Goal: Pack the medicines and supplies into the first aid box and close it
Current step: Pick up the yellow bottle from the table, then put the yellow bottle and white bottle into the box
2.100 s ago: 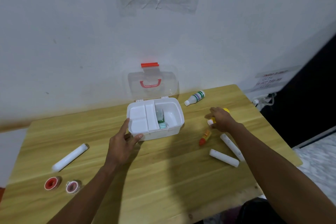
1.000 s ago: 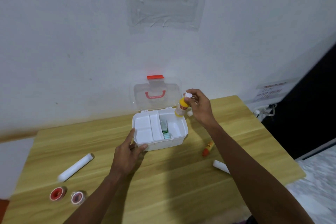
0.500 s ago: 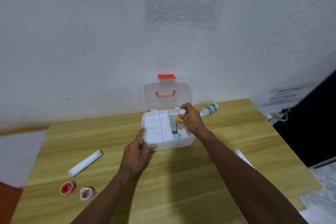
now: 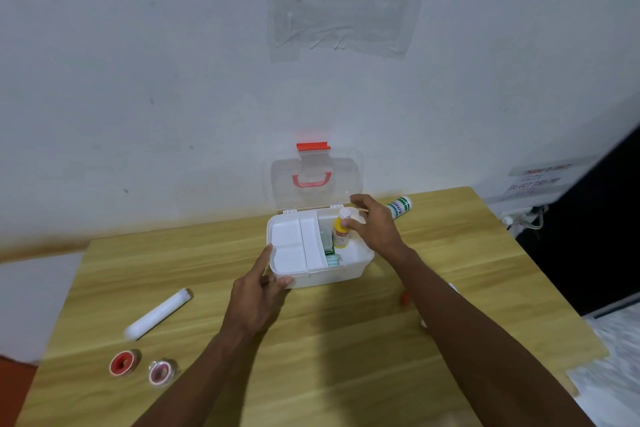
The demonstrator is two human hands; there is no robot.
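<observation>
Standing upright in the first aid box (image 4: 349,272), a yellow bottle (image 4: 340,232) is pinched by the right hand (image 4: 375,229); the box is braced by the spread left hand (image 4: 258,295).

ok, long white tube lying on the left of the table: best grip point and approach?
Grip the white tube mid-length, across its narrow width, coming from above. It lies flat on the table, slanted, with bare wood on both long sides, so fingers should fit either side. The left hand is closer.

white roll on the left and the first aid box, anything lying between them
Nothing: in the head view, only bare table separates the white roll from the first aid box.
</observation>
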